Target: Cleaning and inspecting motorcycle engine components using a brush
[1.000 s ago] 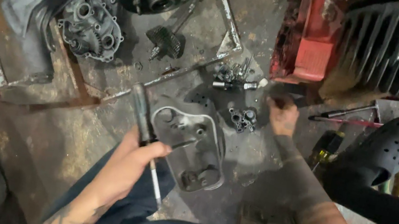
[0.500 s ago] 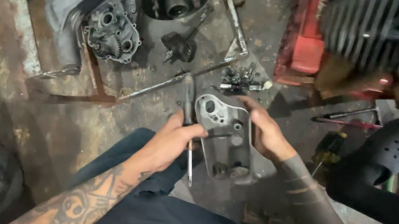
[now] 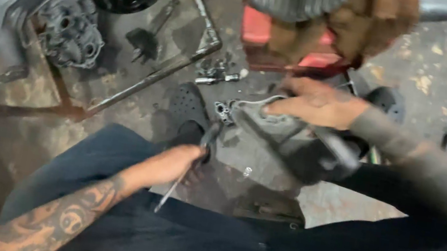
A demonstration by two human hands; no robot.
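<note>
From the head camera, the left hand (image 3: 177, 163) is closed around a thin metal tool (image 3: 187, 165). The tool's long line runs from low by the lap up toward the grey metal cover (image 3: 289, 137). The right hand (image 3: 313, 101) grips the top edge of that cover and holds it tilted up off the dirty floor (image 3: 21, 126). The cover's long side slants down to the right. This looks like the step of working on the cover with the tool. Next, the tool tip needs to meet the cover's small end while the right hand keeps it steady.
</note>
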